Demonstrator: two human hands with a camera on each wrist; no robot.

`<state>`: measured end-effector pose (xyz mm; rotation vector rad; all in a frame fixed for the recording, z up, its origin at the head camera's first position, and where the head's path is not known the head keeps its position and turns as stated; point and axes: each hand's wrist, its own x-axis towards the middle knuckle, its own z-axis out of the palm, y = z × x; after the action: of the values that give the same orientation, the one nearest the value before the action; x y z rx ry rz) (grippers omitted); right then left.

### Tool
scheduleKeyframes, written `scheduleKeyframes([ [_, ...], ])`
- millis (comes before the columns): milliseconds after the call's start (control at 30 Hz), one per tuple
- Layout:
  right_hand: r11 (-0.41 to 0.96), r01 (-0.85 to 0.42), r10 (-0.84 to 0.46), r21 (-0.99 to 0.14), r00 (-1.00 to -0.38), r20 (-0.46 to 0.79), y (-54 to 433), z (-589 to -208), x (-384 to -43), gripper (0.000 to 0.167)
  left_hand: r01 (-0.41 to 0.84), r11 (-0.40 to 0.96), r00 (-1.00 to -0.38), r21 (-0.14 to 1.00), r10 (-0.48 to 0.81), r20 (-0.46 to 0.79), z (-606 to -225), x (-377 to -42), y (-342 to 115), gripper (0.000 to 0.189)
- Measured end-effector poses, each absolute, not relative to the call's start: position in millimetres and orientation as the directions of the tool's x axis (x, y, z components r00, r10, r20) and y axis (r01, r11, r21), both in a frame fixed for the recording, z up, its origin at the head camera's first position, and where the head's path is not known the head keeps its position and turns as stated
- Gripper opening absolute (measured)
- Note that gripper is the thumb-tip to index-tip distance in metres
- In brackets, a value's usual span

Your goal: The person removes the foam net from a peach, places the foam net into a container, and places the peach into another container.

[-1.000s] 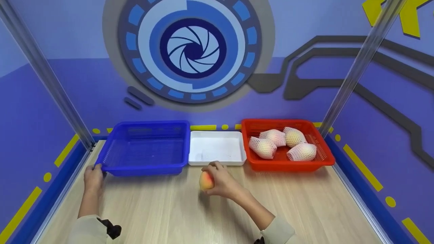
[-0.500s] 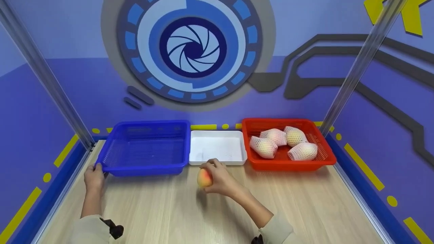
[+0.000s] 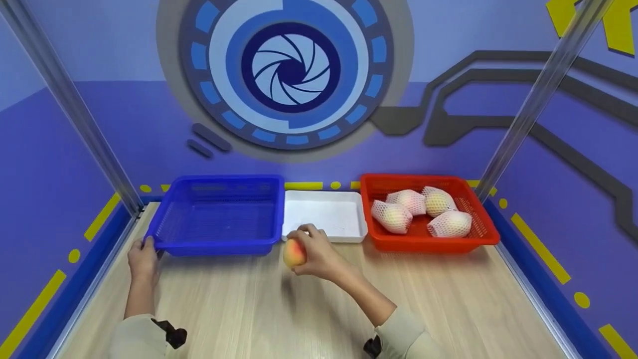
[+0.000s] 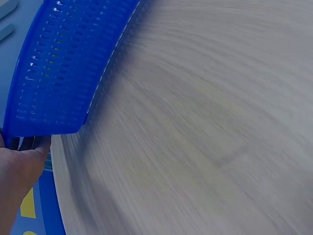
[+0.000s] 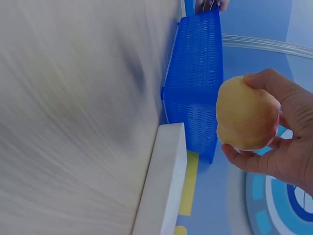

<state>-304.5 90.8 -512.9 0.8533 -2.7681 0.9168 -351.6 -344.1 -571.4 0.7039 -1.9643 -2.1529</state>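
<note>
My right hand grips a yellow-and-red peach above the wooden table, just in front of the white tray. In the right wrist view the peach sits between thumb and fingertips, bare of any net. At the far left my left hand grips the front left corner of the blue basket. The left wrist view shows that hand at the basket's rim, its fingers partly hidden behind the rim. No fruit shows inside the blue basket.
Between the two baskets stands a shallow white tray. A red basket on the right holds several fruits in white foam nets. Blue-purple panels and metal posts enclose the table.
My right hand has carried the peach a little up and leftward, toward the blue basket. My left hand keeps its grip on the basket's corner. The head view has shifted slightly.
</note>
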Motion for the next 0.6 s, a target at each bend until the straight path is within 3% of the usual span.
scheduleKeyframes([
  [467, 0.661, -0.552, -0.500, -0.508, -0.829, 0.250, 80.5, -486.7, -324.2, 0.067, -0.213, -0.184, -0.868, 0.960, -0.416, -0.272, -573.2, -349.4, -346.1, 0.062],
  [600, 0.669, -0.560, -0.503, -0.489, -0.825, 0.257, 76.2, -479.5, -331.3, 0.068, -0.233, -0.211, -0.843, 0.949, -0.443, -0.305, -575.1, -347.5, -345.8, 0.049],
])
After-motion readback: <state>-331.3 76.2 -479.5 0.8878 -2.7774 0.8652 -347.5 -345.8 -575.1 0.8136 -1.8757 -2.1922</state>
